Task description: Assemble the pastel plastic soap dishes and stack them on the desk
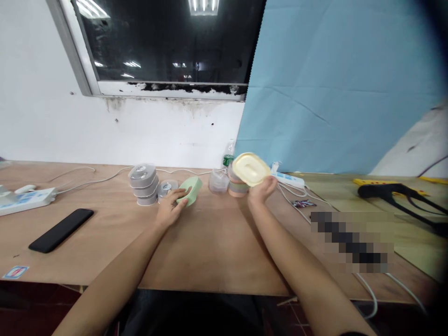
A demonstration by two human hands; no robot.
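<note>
My left hand (170,206) grips a pale green oval lid (191,190), tilted on edge on the wooden table (196,242), beside a stack of grey lidded containers (143,183) and one low grey container (166,187). My right hand (261,190) holds up a cream-yellow oval lid (250,168) by its lower edge, tilted toward me. Right behind it stands a stack of coloured containers (237,187), partly hidden by the yellow lid. A clear container (219,181) sits just left of that stack.
A black phone (61,229) and a white power strip (26,200) lie at the left. A second power strip (290,179) with cables, a green-capped bottle (228,156), a black frame (402,196) and a blue sheet (332,84) are at the back right.
</note>
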